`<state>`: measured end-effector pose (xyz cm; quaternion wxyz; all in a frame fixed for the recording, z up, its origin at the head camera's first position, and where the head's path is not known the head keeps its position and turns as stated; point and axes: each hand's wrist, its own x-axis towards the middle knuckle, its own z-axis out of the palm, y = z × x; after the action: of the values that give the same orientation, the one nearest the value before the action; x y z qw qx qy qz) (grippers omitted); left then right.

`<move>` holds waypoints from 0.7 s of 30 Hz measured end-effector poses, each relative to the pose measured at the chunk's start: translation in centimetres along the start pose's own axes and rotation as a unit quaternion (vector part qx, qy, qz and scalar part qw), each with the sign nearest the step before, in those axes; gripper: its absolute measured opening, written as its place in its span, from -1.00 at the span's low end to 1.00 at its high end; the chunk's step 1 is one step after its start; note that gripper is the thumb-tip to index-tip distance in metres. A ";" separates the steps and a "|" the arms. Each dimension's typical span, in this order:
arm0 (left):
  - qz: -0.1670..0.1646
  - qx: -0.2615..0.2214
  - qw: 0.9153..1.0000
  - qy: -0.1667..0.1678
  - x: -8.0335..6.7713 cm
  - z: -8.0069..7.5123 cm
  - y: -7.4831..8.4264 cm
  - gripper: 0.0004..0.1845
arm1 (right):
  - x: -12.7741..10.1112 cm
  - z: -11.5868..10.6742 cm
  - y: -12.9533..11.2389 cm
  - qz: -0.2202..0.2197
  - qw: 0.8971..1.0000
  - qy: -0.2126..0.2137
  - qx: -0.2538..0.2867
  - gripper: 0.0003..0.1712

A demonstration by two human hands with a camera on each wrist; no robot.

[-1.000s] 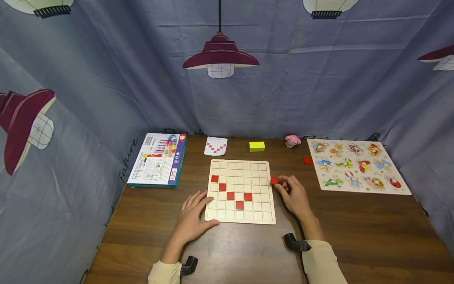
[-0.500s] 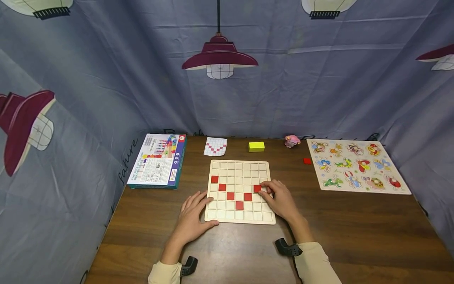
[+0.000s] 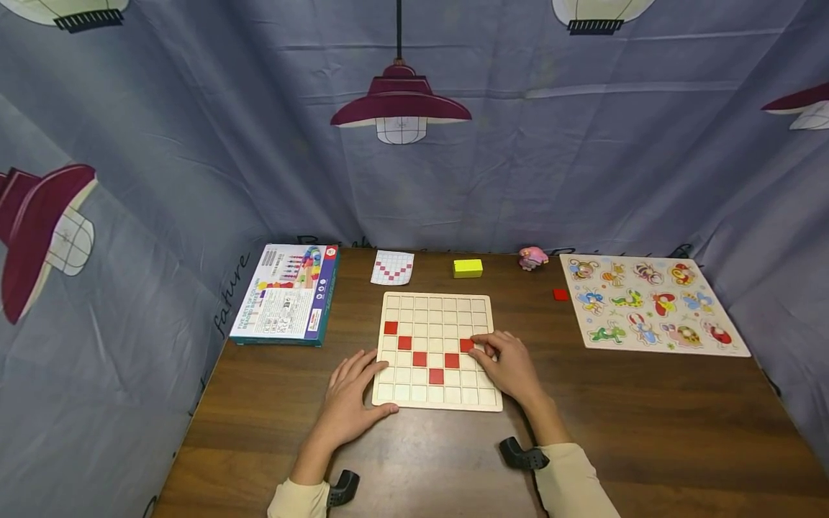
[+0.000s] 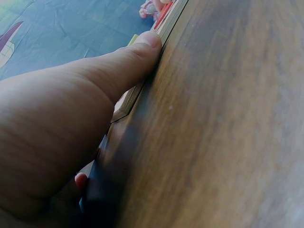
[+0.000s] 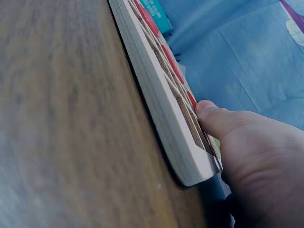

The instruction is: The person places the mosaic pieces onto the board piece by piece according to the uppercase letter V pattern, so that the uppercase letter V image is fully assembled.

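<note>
A pale wooden grid board lies flat on the brown table, with several red square tiles set in its cells in a slanting, V-like line. My left hand rests against the board's left side and lower left corner, fingers extended. In the left wrist view its thumb lies along the board's front edge. Between right thumb and index finger, my right hand pinches a red square tile at a cell near the board's right side. The right wrist view shows the thumb tip at the tile row.
Behind the board lie a paper card with a red pattern, a yellow block and a pink figurine. One loose red tile lies beside an insect puzzle board at right. A flat box sits at left.
My right hand has moved left from beside the board, bringing the red tile over onto a cell near the right side. The left hand has stayed on the board's edge.
</note>
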<state>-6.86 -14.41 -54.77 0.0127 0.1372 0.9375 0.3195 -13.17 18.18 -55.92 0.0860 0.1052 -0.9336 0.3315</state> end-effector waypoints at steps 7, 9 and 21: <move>0.001 -0.001 1.000 0.000 -0.1 -0.1 0.0 -0.14 | 0.0 -0.2 -0.4 0.011 1.000 -0.003 0.014 -0.72; 0.001 -0.003 1.000 0.000 -0.1 -0.1 0.0 -0.14 | 0.0 -0.2 -0.4 0.014 1.000 -0.003 0.014 -0.71; 0.000 0.001 1.000 -0.002 0.0 -0.1 0.2 -0.15 | -0.1 -0.3 0.1 -0.013 0.999 0.028 0.023 -0.69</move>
<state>-6.82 -14.30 -54.59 0.0147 0.1379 0.9380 0.3178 -13.02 18.41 -55.79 0.1144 0.1098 -0.9215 0.3546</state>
